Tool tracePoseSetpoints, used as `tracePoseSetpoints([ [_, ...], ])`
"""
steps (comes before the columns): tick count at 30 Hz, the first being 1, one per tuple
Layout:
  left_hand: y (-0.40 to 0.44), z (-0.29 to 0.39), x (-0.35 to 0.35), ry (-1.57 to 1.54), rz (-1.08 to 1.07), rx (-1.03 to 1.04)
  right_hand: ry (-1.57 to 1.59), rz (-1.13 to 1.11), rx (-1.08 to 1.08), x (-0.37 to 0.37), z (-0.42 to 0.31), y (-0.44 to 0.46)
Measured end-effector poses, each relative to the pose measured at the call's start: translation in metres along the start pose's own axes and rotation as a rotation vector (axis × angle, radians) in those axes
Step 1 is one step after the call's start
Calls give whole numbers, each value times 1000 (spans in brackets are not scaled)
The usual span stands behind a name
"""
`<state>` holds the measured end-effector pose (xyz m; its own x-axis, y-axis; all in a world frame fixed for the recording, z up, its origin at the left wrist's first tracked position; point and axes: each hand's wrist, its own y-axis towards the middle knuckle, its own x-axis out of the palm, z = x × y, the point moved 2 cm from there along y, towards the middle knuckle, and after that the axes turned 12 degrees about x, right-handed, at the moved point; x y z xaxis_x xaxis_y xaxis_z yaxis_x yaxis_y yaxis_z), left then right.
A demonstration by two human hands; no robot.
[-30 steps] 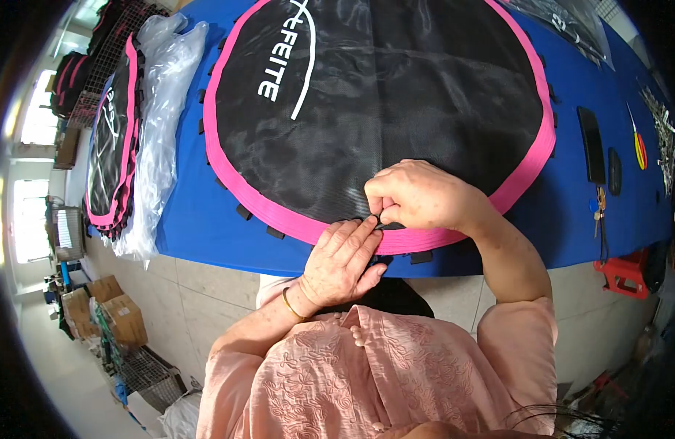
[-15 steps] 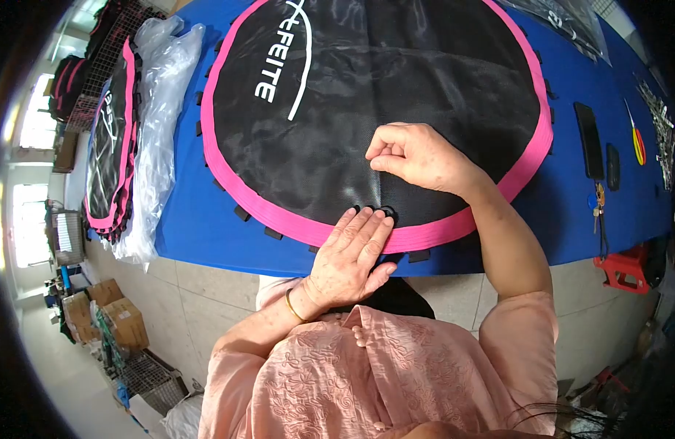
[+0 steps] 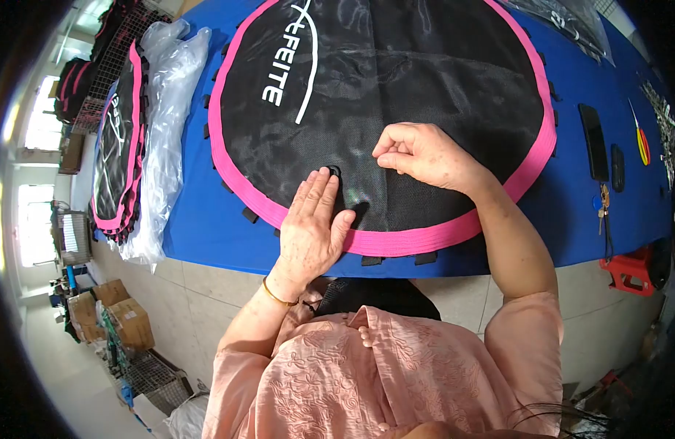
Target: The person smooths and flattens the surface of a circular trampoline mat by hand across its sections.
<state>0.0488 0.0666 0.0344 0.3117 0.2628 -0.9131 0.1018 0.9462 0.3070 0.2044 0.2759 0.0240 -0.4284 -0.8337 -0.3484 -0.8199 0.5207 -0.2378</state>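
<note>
Apart, left hand [image 3: 308, 230] across pink edging [image 3: 418, 238], right hand [image 3: 429, 156] inside, mesh [image 3: 359, 157] between

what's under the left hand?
The left hand covers part of the black mat and its pink border. A black looped piece partly shows; anything else beneath is hidden.

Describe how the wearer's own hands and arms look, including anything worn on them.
The left hand and right hand are both ungloved. A thin, gold-coloured bangle circles the left wrist; the right wrist has nothing on it. The pale pink sleeves end near the elbows, leaving both forearms uncovered.
</note>
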Motion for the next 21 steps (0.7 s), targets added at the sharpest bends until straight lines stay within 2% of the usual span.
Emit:
tracePoseSetpoints([
  [11, 14, 15, 7, 8, -15, 93, 74, -33, 49, -1, 2, 1],
  [21, -29, -58, -28, 222, -13, -156, 59, -39, 84, -1, -2, 0],
])
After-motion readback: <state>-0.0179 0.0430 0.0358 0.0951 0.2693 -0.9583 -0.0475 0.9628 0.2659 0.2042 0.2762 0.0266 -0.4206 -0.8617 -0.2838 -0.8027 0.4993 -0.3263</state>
